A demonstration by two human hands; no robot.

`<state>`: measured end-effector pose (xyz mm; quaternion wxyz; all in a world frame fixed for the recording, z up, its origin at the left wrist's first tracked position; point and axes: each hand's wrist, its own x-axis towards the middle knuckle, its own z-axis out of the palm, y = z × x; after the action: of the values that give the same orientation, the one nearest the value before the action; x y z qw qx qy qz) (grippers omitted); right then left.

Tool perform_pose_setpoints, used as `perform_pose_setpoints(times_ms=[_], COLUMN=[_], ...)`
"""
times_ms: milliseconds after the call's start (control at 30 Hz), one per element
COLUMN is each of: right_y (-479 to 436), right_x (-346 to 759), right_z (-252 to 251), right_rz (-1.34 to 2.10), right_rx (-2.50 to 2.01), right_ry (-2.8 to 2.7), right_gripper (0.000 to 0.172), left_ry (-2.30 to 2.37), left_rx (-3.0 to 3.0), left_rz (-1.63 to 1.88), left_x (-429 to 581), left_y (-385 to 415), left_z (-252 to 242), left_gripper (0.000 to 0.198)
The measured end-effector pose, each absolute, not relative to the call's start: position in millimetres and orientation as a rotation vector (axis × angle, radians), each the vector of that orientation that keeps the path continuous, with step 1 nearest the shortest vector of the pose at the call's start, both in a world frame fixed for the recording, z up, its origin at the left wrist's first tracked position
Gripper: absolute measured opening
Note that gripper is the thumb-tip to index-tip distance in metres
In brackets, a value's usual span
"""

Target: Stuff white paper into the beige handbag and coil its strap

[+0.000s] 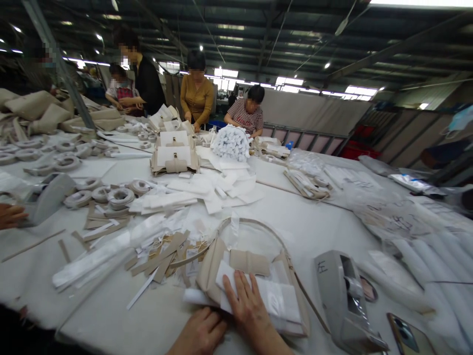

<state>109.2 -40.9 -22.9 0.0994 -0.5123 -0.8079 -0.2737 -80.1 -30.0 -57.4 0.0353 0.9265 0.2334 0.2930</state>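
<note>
A beige handbag [209, 276] lies on the table in front of me, its strap [254, 225] looped out above it. White foam sheet [281, 298] covers much of the bag's front. My right hand [247, 301] rests flat on that sheet, fingers stretched out. At the bag's lower left corner, my left hand [205, 328] has its fingers curled in; what they hold, if anything, is hidden. Just above the left hand, a white foam roll [197, 297] pokes out from under the bag. Beige and white strips [166, 259] lie scattered left of the bag.
Right of the bag stands a grey tape dispenser [334, 301], with a phone [412, 335] beyond. Rolled strips [121, 197], foam sheets [221, 190] and stacked bags [175, 153] lie farther back. A co-worker's hand [11, 215] shows at the left edge; several people work behind.
</note>
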Motion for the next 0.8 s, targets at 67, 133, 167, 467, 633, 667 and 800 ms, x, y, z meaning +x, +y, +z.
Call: perform_pose_setpoints(times_ms=[67, 133, 167, 467, 633, 667, 800], right_y=[-41, -41, -41, -40, -39, -39, -40], right_x=[110, 110, 110, 110, 112, 112, 111], right_z=[-24, -25, -26, -22, -25, -25, -22], right_rz=[-0.807, -0.791, -0.784, -0.709, -0.726, -0.721, -0.687], right_rx=[-1.517, -1.524, -1.526, -1.531, -1.533, -1.535, -1.540], right_ry=[-2.391, -2.400, -2.402, -2.416, -2.426, -2.430, -2.436], right_gripper=[0.053, 0.053, 0.053, 0.053, 0.057, 0.057, 0.059], left_ry=[0.695, 0.672, 0.673, 0.847, 0.826, 0.828, 0.860], left_rx=[2.894, 2.928, 2.933, 2.924, 2.925, 2.923, 2.880], left_rz=[0.960, 1.029, 1.057, 1.008, 1.064, 1.076, 0.943], left_x=[-75, -72, -71, -72, -78, -79, -85], left_y=[-28, -28, -28, -37, -44, -45, -48], left_z=[-62, -66, -67, -62, -64, -65, -72], left_gripper=[0.024, 0.033, 0.036, 0.031, 0.024, 0.023, 0.018])
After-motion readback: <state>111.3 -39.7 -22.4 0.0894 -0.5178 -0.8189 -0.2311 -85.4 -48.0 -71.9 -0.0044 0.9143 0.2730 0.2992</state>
